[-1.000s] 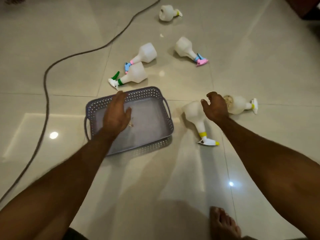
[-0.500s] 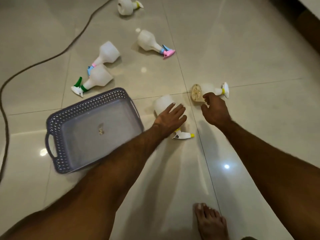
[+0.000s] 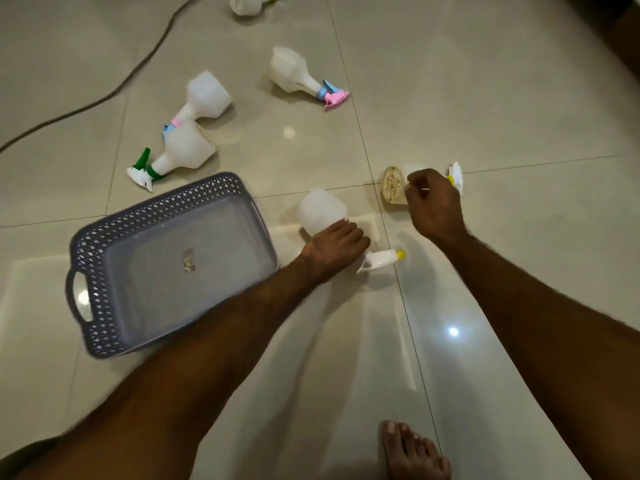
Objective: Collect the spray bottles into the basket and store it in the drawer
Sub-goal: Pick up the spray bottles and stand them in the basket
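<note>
A grey perforated basket (image 3: 104, 244) sits empty on the tiled floor at the left. Just right of it lies a white spray bottle with a yellow nozzle (image 3: 320, 209); my left hand (image 3: 337, 249) is closed around its neck. Farther right, my right hand (image 3: 434, 206) grips a second yellow-nozzled bottle (image 3: 393, 185) lying on its side, covering most of its body. Behind the basket lie a green-trigger bottle (image 3: 183, 150), a pink-and-blue one (image 3: 206, 97) and another pink-and-blue one (image 3: 294, 72). One more bottle (image 3: 246, 3) is cut off by the top edge.
A dark cable (image 3: 114, 90) curves across the floor at the upper left. My bare foot (image 3: 414, 452) stands at the bottom edge. A dark piece of furniture (image 3: 620, 32) fills the upper right corner.
My left hand left the basket, crossed to the right and closed on the nearer yellow-nozzled bottle. My right hand moved from that bottle onto the farther one and gripped it.
</note>
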